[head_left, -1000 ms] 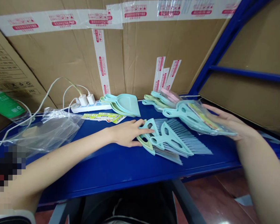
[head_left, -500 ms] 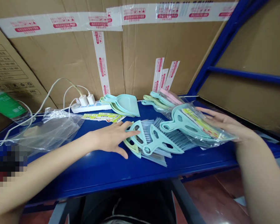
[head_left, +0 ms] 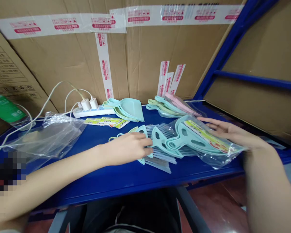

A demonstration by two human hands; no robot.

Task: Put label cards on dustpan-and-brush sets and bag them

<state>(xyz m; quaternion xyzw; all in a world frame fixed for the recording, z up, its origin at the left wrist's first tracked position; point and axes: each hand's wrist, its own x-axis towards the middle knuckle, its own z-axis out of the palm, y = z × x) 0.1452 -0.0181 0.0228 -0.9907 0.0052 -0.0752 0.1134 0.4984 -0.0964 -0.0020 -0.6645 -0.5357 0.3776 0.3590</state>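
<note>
My left hand point(head_left: 133, 147) reaches over the loose hand brushes, its curled fingers closed at the handle end of a light blue brush point(head_left: 161, 142). That handle is mostly hidden by the fingers. More blue and green brushes with grey-blue bristles point(head_left: 160, 163) lie underneath, overlapping. On the right, my right hand point(head_left: 224, 131) grips the outer edge of a light blue dustpan set point(head_left: 196, 139) in a clear plastic bag with a yellow-green label card. The bag's handle end overlaps the light blue brush; my right thumb is hidden.
Blue and green dustpans point(head_left: 132, 108) are stacked at the back beside a white power strip point(head_left: 94, 111) with plugged-in chargers. Several bagged sets point(head_left: 169, 105) lie back right. Label cards point(head_left: 106, 121), a clear bag point(head_left: 55, 136) and a green-labelled bottle point(head_left: 6, 108) are on the left.
My left hand has moved right and its spread fingers have closed at the blue brush, which has turned and shifted slightly. The bagged set has lowered slightly towards the brushes.
</note>
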